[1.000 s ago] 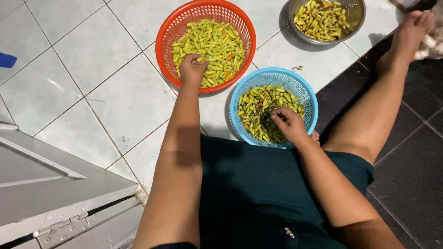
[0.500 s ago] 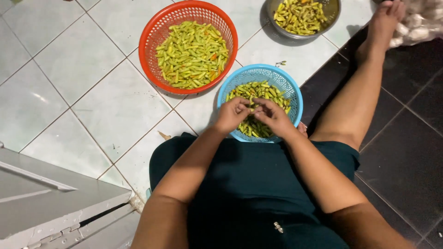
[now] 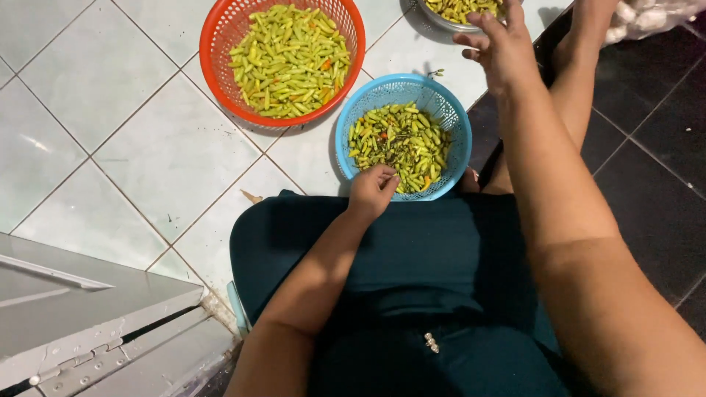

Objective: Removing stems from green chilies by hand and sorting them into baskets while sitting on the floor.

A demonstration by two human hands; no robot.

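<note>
The left hand [image 3: 373, 190] pinches something small, unclear what, at the blue basket's [image 3: 448, 129] near rim; the right hand [image 3: 500, 48] hovers beyond it, loosely open and empty, over the metal bowl [image 3: 434, 18].

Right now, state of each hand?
Left hand: fingers curled shut at the near rim of the blue basket of green chilies; held item cannot be told.
Right hand: open, fingers spread, above the metal bowl.

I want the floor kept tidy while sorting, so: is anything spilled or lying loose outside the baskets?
Yes, slightly. One small green piece lies on the white tile just beyond the blue basket, and a brownish scrap sits on the tile near the knee. The chilies in the blue and red basket look contained.
</note>
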